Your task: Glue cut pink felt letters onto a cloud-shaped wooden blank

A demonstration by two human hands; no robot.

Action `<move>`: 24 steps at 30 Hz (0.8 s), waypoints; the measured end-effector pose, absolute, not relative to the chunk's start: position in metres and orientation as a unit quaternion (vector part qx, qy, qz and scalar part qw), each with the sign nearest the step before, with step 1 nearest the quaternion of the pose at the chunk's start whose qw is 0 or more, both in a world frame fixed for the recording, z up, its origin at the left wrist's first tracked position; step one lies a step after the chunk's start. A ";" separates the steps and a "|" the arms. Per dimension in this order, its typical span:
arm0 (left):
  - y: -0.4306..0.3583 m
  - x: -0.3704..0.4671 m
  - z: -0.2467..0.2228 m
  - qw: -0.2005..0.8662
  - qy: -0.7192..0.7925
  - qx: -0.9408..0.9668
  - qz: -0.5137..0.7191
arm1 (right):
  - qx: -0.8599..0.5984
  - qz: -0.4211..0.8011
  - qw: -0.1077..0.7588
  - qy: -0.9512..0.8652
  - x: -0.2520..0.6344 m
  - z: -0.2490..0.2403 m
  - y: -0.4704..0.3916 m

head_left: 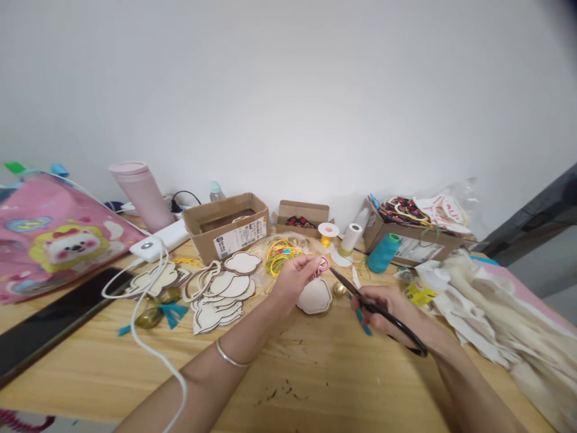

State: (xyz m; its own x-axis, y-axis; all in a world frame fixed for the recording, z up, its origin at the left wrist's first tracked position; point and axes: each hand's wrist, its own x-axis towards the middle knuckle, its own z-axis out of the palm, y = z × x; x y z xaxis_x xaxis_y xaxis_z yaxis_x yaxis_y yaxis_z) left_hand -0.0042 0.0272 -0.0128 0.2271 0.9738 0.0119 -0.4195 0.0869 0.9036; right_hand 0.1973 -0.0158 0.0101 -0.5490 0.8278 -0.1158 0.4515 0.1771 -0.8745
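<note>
My left hand (294,282) pinches a small pink and white piece (323,264), too small to name surely, above the table. My right hand (386,310) is wrapped round black-handled scissors (356,293), whose blades point up and left toward that piece without touching it. Below the left fingers lies a cream scalloped cutout (314,297) with a dark edge. A gold bell (339,290) and a teal tassel (363,322) lie between the hands. Just behind the left hand is a heap of yellow and green cords (282,255).
Cream cutouts (225,294) are stacked left of centre. Cardboard boxes (225,228) stand along the wall, with a teal thread cone (384,252) at right. A white cable (148,343) crosses my left forearm. Pale cloth (487,313) covers the right side; a phone (58,319) lies left.
</note>
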 end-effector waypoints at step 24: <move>0.024 -0.006 -0.005 0.596 0.380 0.503 0.497 | -0.505 0.468 0.214 -0.693 0.183 0.013 -0.017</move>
